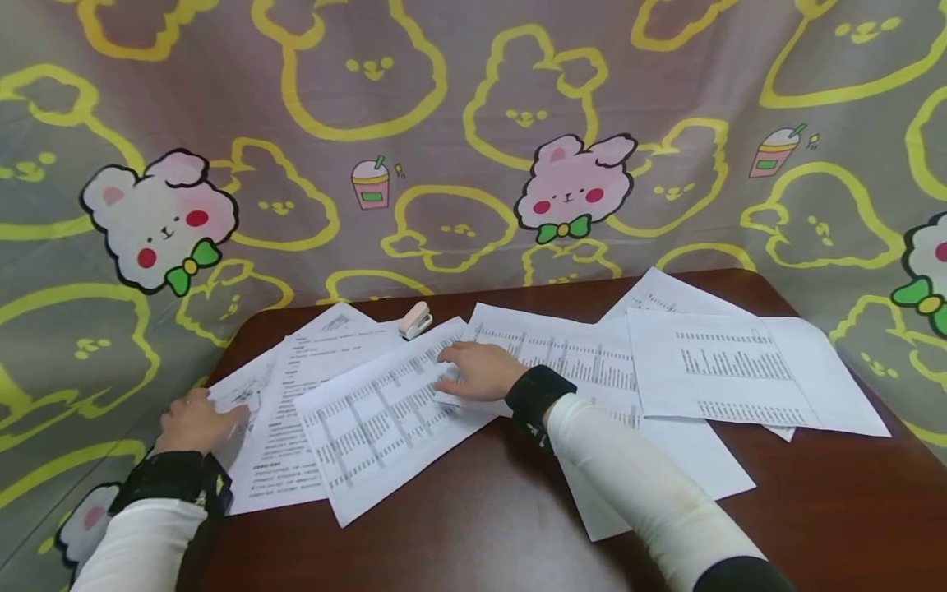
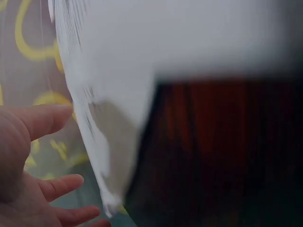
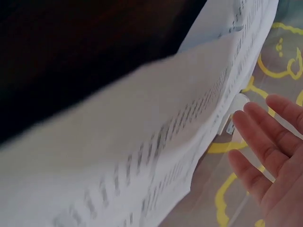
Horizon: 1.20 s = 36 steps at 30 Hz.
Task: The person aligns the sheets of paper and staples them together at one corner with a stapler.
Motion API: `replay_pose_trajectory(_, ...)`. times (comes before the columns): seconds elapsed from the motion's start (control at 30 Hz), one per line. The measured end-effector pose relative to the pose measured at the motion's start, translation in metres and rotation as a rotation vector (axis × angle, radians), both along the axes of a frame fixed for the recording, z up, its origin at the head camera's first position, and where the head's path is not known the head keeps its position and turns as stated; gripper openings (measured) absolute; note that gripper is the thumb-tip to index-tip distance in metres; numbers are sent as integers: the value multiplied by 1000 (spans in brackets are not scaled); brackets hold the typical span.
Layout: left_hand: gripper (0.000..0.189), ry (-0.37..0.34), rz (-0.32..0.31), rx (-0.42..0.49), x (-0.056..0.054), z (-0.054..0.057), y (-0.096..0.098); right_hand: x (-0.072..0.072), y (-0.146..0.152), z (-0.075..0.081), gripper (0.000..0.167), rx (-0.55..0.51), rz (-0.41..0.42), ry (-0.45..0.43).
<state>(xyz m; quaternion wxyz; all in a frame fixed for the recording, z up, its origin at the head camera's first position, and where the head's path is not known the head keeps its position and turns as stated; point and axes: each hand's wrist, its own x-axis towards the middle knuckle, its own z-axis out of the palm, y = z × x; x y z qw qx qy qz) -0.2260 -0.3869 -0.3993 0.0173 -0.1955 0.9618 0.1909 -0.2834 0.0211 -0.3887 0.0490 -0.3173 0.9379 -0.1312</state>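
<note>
Printed sheets of paper (image 1: pixel 392 411) lie spread and overlapping across the brown table. At their left edge is my left hand (image 1: pixel 196 423), thumb stretched over a sheet with a drawing (image 1: pixel 255 395). The left wrist view shows this hand's fingers parted beside the paper's edge (image 2: pixel 90 137). My right hand (image 1: pixel 481 372) reaches over the middle sheets, where a page of columns (image 1: pixel 562 349) runs beneath its wrist. In the right wrist view its fingers are extended and apart, with no object between them. A small pink and white stapler (image 1: pixel 416 321) stands behind the papers, left of the right hand.
More sheets (image 1: pixel 725 370) overlap on the right side, some turned at angles. One sheet (image 1: pixel 843 378) extends close to the table's right edge. Bare brown tabletop (image 1: pixel 444 526) shows at the front. A patterned curtain (image 1: pixel 459 107) hangs right behind the table.
</note>
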Motion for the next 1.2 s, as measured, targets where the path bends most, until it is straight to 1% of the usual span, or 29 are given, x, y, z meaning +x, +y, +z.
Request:
replay_pose_trajectory(0.1, 78, -21, 36, 17, 6, 2, -12, -2, -3, -2, 52, -27, 5, -4)
replay_pose_trajectory(0.17, 79, -30, 58, 34, 9, 3, -17, -3, -5, -3, 52, -42, 10, -6)
replay_pose_trajectory(0.27, 80, -37, 82, 63, 11, 1, -20, -5, -10, -5, 53, -63, 18, -7)
replay_pose_trajectory(0.5, 81, -33, 113, 107, 9, 0, -18, -4, -27, -3, 55, -89, 44, -45)
replay_pose_trajectory(0.63, 80, -18, 122, 110, 8, 0, -17, -1, -37, 0, 55, -90, 41, -52)
replay_pose_trajectory(0.7, 81, 1, 126, 117, 6, 1, -18, 1, -41, 2, 55, -101, 34, -60)
replay_pose_trajectory(0.87, 94, 68, 155, 165, 2, -1, -22, 5, -49, 4, 53, -140, 26, -113)
replay_pose_trajectory(0.97, 100, 112, 213, 243, 4, -2, -22, 5, -54, 1, 53, -189, 4, -177)
replay_pose_trajectory(1.1, 99, 175, 291, 417, 11, -2, -21, 5, -59, -5, 51, -298, -24, -289)
replay_pose_trajectory(1.13, 97, 185, 300, 466, 12, -1, -22, 4, -61, -6, 51, -329, -28, -314)
replay_pose_trajectory(1.2, 92, 180, 295, 533, 12, 0, -25, 5, -63, -7, 50, -380, -30, -351)
